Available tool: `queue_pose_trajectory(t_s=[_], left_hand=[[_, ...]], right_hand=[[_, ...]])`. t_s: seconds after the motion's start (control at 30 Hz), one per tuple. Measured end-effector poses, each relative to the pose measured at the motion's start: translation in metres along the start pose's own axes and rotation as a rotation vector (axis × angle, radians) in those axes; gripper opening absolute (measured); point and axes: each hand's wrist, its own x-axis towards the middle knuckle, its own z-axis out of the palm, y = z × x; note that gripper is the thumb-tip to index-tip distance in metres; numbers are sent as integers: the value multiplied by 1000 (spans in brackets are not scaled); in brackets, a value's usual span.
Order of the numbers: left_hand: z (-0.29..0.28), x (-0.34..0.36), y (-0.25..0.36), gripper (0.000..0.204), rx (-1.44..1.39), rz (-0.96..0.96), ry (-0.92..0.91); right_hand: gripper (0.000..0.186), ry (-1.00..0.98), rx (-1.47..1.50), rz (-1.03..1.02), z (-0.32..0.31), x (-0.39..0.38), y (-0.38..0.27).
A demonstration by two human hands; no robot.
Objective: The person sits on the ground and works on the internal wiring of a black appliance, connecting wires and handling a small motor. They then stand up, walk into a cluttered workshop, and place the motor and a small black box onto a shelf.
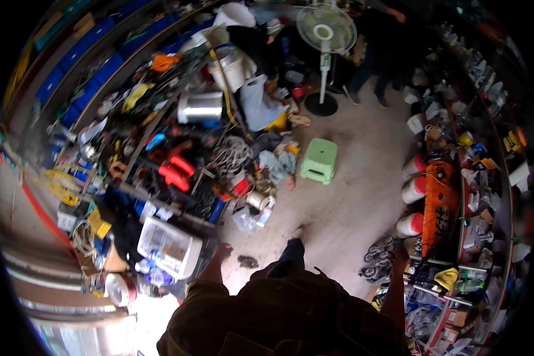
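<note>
My left hand (222, 251) hangs low on the left, beside a white plastic crate (170, 248). Its fingers look loosely apart, and I see nothing in them. On the right, my right hand (400, 259) hangs next to a bundle of dark, wheel-like metal parts (378, 261). Shade and blur hide its fingers, so whether it grips the bundle or only passes in front of it is unclear. One foot (295, 237) reaches forward on the concrete floor (356, 196). A small dark scrap (248, 261) lies on the floor near my left hand.
Ahead stand a green stool (319, 161) and a pedestal fan (324, 65); another person (377, 56) is behind them. Tools, cables and buckets (227, 68) crowd the left. White jars with red lids (413, 191) and an orange sack (440, 207) line the loaded right-hand shelves (464, 196).
</note>
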Motion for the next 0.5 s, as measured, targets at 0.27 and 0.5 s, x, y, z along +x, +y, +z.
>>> queue_pose_trajectory(t_s=[0.27, 0.5], left_hand=[[-136, 223, 44, 32, -293, -52, 43], [-258, 376, 177, 24, -924, 0, 92]], right_hand=[[16, 211, 374, 853, -35, 40, -64], [11, 480, 259, 1127, -60, 46, -77]])
